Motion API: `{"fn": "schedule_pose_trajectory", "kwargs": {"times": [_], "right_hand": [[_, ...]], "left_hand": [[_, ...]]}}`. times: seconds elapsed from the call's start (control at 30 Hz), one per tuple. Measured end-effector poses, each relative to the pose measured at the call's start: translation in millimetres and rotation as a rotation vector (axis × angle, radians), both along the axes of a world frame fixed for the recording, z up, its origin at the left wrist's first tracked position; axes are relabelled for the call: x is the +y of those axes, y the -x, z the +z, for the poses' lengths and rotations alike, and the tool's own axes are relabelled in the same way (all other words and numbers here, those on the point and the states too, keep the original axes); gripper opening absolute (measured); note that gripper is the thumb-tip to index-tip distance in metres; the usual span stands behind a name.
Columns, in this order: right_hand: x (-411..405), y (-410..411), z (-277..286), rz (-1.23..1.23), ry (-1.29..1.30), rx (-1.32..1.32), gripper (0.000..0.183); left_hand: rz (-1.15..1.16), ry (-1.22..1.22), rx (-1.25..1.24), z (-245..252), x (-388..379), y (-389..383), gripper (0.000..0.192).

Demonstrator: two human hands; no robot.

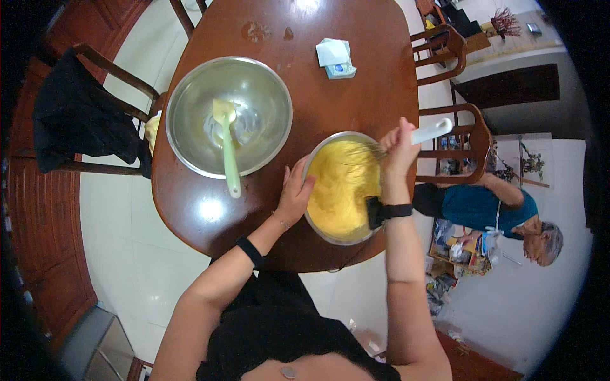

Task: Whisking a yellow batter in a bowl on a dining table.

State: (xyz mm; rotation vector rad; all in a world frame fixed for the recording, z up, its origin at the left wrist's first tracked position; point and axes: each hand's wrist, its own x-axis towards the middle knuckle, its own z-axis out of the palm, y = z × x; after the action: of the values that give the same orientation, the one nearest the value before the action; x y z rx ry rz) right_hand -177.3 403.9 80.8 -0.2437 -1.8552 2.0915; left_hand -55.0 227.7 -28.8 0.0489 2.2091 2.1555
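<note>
My right hand [399, 145] is closed around a whisk with a white handle [431, 132]. The whisk's wires, blurred, dip into a yellow mixture [338, 190] in a metal bowl [318, 236] near the table's front edge. At that bowl's left rim rests my left hand [296, 190], thumb over the edge and fingers against the outer wall. A larger metal bowl [190, 143] stands to the left, its inside smeared with residue. In it leans a pale green spatula [229, 157], its handle reaching over the front rim.
A pack of tissues [337, 59] lies on the wooden table [305, 105]. Wooden chairs [481, 143] line the right side; another chair, at the left, holds a black garment [76, 114]. A person in a blue-green top [481, 207] is at the right, beyond the table.
</note>
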Motion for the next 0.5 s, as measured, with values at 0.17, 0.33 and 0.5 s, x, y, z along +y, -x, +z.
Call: {"fn": "schedule_pose_trajectory", "kwargs": {"times": [0.17, 0.33, 0.5], "right_hand": [[-21.7, -55.5, -11.1, 0.421, 0.274, -0.192, 0.036], [27.1, -66.3, 12.6, 0.377, 0.090, -0.295, 0.037], [0.6, 0.0, 9.3, 0.020, 0.045, -0.021, 0.034]], "left_hand": [[-0.019, -0.013, -0.038, 3.5, -2.3, 1.8, 0.045], [-0.013, 0.033, 0.004, 6.1, -3.4, 1.1, 0.047], [-0.001, 0.034, 0.010, 2.3, -0.8, 1.1, 0.047]]}}
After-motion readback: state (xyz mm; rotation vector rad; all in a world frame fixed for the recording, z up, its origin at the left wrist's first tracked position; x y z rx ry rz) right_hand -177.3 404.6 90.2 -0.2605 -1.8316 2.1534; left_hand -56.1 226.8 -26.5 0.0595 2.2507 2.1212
